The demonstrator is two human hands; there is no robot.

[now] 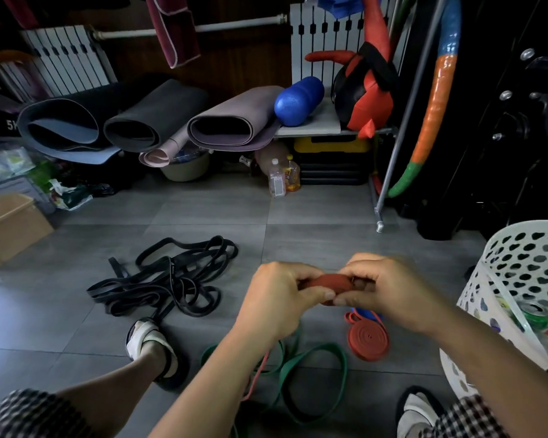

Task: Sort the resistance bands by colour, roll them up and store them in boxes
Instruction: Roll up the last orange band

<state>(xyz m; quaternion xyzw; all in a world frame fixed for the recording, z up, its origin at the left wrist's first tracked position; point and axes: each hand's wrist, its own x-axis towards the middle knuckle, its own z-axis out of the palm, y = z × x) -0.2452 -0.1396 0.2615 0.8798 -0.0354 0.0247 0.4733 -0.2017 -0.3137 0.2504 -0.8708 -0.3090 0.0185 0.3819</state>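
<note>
A partly rolled red band (325, 282) is held above the floor between both hands. My left hand (280, 298) grips its left end and my right hand (382, 290) pinches its right end. Its loose tail (256, 379) hangs down behind my left forearm. On the floor below lies a finished red roll (368, 338), with a bit of blue band (369, 314) behind it. Green bands (317, 361) lie loose under my arms. A tangle of black bands (168, 281) lies to the left.
A cardboard box (8, 226) stands at the left edge. A white perforated basket (519, 295) holding cans stands at the right. My sandalled feet (151, 346) rest on the grey tiles. Rolled mats (146, 121), bottles (282, 177) and a metal rack (393, 153) line the back.
</note>
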